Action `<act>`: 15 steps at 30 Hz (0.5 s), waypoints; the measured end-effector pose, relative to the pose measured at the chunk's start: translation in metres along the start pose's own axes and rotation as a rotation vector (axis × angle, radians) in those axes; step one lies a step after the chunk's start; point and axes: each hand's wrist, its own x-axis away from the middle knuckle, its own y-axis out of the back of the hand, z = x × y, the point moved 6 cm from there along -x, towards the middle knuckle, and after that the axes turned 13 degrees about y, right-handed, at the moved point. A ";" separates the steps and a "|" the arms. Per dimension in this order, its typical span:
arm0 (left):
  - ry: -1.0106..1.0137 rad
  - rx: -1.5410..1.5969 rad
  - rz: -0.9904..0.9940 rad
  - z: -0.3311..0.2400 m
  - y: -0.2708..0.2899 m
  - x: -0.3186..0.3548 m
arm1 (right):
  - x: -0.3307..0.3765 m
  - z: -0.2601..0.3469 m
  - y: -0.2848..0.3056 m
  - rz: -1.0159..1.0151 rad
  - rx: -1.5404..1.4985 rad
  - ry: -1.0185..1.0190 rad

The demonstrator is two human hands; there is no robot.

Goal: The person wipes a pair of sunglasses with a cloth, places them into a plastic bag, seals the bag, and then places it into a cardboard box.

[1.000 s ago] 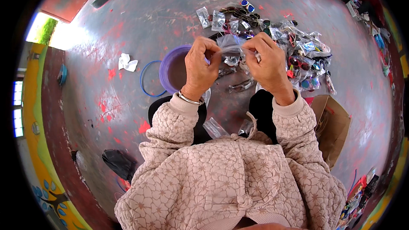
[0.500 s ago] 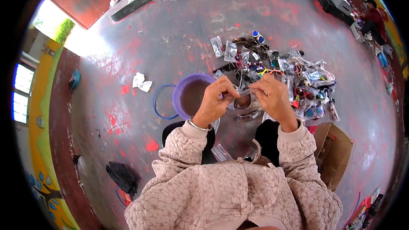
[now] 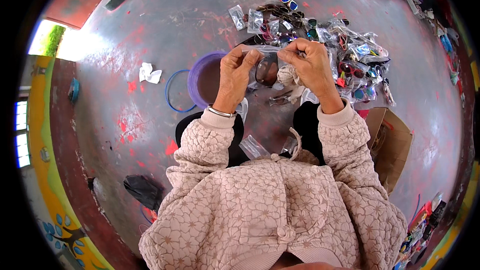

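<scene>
Between my two hands a clear plastic bag (image 3: 261, 48) is stretched by its upper edge. My left hand (image 3: 235, 76) pinches its left corner between thumb and fingers. The right corner is pinched the same way in my right hand (image 3: 311, 70). Dark-lensed glasses (image 3: 264, 71) show below the bag's edge; I cannot tell whether they are inside it. A crumpled beige cloth (image 3: 288, 76) hangs just under my right fingers, and whether they grip it is hidden. Beyond my hands lies a pile of sunglasses (image 3: 352, 70), many in clear bags.
A purple tub (image 3: 194, 81) stands by my left hand, with a blue hoop (image 3: 169, 90) beside it. Near my right elbow is an open cardboard box (image 3: 395, 145). A white crumpled paper (image 3: 149, 73) lies farther left, a black plastic bag (image 3: 142, 191) near my left elbow.
My hands have risen and drawn slightly apart, pulling the bag's edge straight. Dark-lensed glasses and the beige cloth now show more plainly below it. The whole view has shifted with my head.
</scene>
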 end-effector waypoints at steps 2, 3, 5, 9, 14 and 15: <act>-0.023 0.027 -0.014 0.001 0.000 -0.001 | -0.001 0.005 -0.002 0.017 0.030 0.017; -0.029 0.020 -0.008 0.000 0.000 -0.001 | -0.001 0.004 -0.003 0.019 0.013 0.006; -0.025 0.032 0.007 0.001 0.000 -0.001 | 0.000 0.001 -0.003 0.024 -0.022 -0.015; -0.036 -0.006 -0.019 0.002 0.002 -0.001 | 0.000 0.004 -0.009 0.102 -0.004 0.008; -0.241 -0.482 -0.175 -0.019 -0.002 0.008 | 0.000 0.012 -0.008 0.077 0.092 0.167; -0.280 -0.528 -0.186 -0.021 -0.003 0.010 | 0.001 0.013 -0.008 0.089 0.114 0.166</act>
